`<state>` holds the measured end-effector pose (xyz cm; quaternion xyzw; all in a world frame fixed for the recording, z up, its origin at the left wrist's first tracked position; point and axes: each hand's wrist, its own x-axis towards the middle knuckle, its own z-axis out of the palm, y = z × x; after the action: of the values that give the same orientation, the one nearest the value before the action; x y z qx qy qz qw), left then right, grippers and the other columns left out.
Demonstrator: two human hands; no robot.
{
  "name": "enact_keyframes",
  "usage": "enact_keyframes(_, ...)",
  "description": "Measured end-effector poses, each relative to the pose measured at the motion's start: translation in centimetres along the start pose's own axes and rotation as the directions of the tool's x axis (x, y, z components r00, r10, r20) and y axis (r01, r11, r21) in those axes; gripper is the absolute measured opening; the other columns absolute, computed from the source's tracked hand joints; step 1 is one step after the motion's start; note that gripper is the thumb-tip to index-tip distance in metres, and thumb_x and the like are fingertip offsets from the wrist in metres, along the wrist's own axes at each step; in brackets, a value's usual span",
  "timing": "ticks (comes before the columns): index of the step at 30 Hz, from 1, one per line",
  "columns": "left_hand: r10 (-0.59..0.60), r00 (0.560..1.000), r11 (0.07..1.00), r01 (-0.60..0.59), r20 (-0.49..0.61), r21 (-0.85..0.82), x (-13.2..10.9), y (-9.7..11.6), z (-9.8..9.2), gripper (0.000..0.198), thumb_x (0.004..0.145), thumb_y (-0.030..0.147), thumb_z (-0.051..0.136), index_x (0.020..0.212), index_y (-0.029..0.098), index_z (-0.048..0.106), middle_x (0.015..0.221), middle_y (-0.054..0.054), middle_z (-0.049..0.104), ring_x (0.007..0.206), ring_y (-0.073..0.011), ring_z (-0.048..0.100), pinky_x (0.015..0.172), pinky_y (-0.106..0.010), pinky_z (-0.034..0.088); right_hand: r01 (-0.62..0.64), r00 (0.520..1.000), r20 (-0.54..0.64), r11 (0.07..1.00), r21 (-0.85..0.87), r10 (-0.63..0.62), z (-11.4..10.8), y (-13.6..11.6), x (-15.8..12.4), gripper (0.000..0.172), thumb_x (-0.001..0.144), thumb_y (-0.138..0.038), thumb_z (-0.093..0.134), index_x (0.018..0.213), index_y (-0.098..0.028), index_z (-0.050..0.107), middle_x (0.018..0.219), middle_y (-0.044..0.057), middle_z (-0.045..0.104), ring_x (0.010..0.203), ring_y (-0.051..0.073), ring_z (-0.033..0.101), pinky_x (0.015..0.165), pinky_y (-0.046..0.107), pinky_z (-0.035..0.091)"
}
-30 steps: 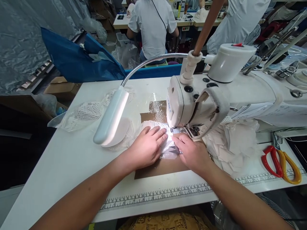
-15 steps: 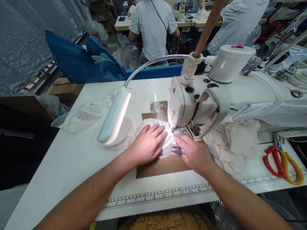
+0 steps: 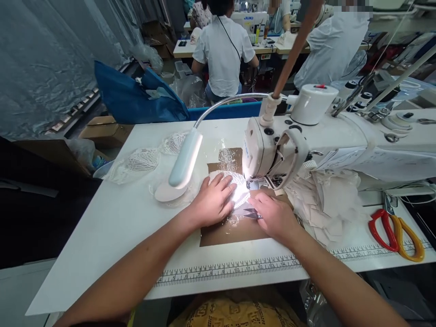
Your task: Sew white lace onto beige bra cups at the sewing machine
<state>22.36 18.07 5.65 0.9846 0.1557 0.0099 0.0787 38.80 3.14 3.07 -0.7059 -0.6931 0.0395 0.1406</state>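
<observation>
Under the needle area of a white sewing machine (image 3: 258, 150) lies a white lace piece (image 3: 241, 194), brightly lit. My left hand (image 3: 214, 202) rests flat on the lace's left part, fingers spread. Close to the presser foot, my right hand (image 3: 274, 214) has its fingers curled around a pair of thread snips (image 3: 251, 213), whose blades point left over the work. Its fingertips touch the lace's right edge. Brown tape (image 3: 225, 235) covers the tabletop beneath the work. Exactly how the right fingers grip the snips is partly hidden.
A lamp (image 3: 186, 156) on a bendy neck hangs left of the machine. Lace cups (image 3: 143, 160) lie at the left, pale fabric pieces (image 3: 329, 204) at the right. Red-and-yellow-handled scissors (image 3: 388, 229) rest near the right front edge, by a printed ruler (image 3: 238, 271). Co-workers sit beyond.
The camera view has shifted, so the scene sits differently in the picture. Both hands keep nearly the same places at the machine, and the snips stay in my right hand.
</observation>
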Motion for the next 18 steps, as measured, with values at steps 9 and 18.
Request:
enact_keyframes(9,0.193,0.980,0.875,-0.148,0.052,-0.462,-6.5,2.1,-2.9,0.046,0.091,0.034,0.053,0.136,0.023,0.050,0.146,-0.009,0.045,0.135,-0.0286,0.040,0.111,-0.045,0.033,0.041,0.996,-0.085,0.839,0.543,0.007,-0.5,1.6,-0.7,0.021,0.080,-0.010,0.044,0.074,-0.019,0.062,0.072,0.002,0.064,0.068,0.016,0.058,0.064,0.027,0.044)
enact_keyframes(18,-0.192,0.963,0.707,0.270,0.190,-0.654,-5.2,-0.8,-2.2,0.066,0.084,0.039,0.061,0.143,0.020,0.041,0.142,-0.010,0.050,0.124,-0.0275,0.051,0.100,-0.038,0.045,-0.097,0.990,-0.028,0.800,0.592,0.140,-0.7,0.6,-0.6,0.022,0.088,-0.028,0.050,0.097,-0.018,0.068,0.095,0.007,0.073,0.082,0.020,0.066,0.071,0.032,0.051)
